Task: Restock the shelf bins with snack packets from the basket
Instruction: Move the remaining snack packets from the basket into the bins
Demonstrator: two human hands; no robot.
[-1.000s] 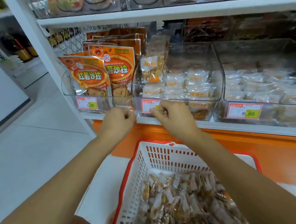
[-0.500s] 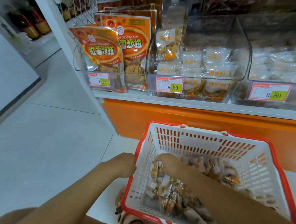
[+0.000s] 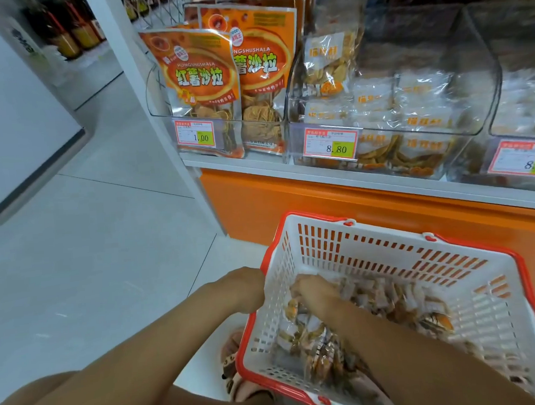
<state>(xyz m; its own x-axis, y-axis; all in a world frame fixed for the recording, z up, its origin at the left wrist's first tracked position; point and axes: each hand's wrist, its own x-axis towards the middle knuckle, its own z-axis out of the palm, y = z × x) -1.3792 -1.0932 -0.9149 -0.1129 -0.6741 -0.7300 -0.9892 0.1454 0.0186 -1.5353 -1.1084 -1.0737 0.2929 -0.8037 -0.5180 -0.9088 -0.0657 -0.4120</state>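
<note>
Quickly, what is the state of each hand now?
Left hand: curled at the basket rim; grip cannot be told.
Right hand: among the snack packets; cannot be told.

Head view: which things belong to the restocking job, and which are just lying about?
Job: basket, snack packets, middle bin, right hand among the packets, left hand at the basket rim.
Lying about: orange pouches, bottles, price tag.

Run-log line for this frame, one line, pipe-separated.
phase: picking | right hand: in basket among snack packets, grasp unclear | left hand: at basket's left rim, grip unclear | middle shelf bin: partly filled
</note>
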